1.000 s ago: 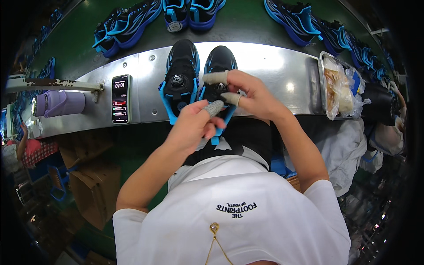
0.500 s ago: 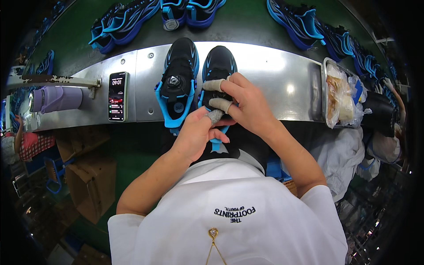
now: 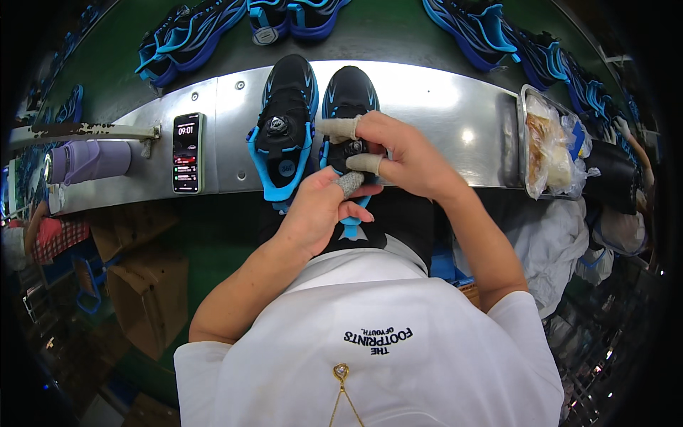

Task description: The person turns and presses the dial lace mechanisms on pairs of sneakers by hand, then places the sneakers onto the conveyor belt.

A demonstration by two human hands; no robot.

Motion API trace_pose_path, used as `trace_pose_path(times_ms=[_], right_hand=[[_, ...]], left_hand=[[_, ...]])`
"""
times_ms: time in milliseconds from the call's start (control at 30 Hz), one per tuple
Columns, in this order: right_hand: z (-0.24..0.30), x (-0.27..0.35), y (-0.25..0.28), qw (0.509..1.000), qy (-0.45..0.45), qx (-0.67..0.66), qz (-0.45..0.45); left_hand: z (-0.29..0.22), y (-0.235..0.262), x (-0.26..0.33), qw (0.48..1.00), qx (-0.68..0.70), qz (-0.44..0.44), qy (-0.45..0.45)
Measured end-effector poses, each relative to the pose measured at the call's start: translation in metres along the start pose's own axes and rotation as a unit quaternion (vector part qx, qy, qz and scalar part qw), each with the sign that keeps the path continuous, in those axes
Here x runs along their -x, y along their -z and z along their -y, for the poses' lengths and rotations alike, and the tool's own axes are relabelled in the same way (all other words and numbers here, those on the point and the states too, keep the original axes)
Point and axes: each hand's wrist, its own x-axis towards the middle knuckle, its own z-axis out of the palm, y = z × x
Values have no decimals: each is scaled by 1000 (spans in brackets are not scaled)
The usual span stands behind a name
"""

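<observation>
Two black sneakers with bright blue trim stand side by side, toes pointing away from me. On the left sneaker (image 3: 287, 128) a round dial sits on the tongue. Around the heel end of the right sneaker (image 3: 348, 96) my left hand (image 3: 320, 206) is closed, its covered thumb at the collar and its other fingers curled below. My right hand (image 3: 405, 153) is over the same sneaker, index finger and thumb in beige finger covers and spread apart. Between them shows a dark dial (image 3: 353, 148). Part of the collar is hidden behind my hands.
A phone (image 3: 188, 153) and a lilac bottle (image 3: 96, 161) lie left on the metal ledge (image 3: 441, 107). To the right is a tray (image 3: 527, 142) of plastic-wrapped items. More sneakers (image 3: 473, 32) line the green surface beyond. Cardboard boxes (image 3: 149, 299) stand below left.
My right index finger and thumb have moved apart, and the dial between them now shows. My left hand keeps its place at the sneaker's collar. The whole view has shifted slightly.
</observation>
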Motion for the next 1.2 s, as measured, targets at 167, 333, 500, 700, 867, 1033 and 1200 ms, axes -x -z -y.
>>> trace_pose_path(times_ms=[167,333,500,700,867,1033,1200], right_hand=[[-17,3,-23,984,26,120,-133],[-6,1,-12,998,17,-3,-60],[-5,1,-18,988,10,77,-132],[-9,1,-15,995,25,46,-84],[-10,0,-20,983,17,80,-162],[-6,-3,-1,999,-14,-31,-10],[-11,2,-21,991,8,65,-115]], left_hand=[[-1,2,-2,1000,3,-1,6],[1,0,0,1000,10,-17,12],[-2,2,0,999,32,-1,1],[-2,3,-1,999,39,-5,8],[-3,5,0,999,51,4,1],[-1,-2,2,999,30,-20,3],[-1,5,1,998,56,-2,-1]])
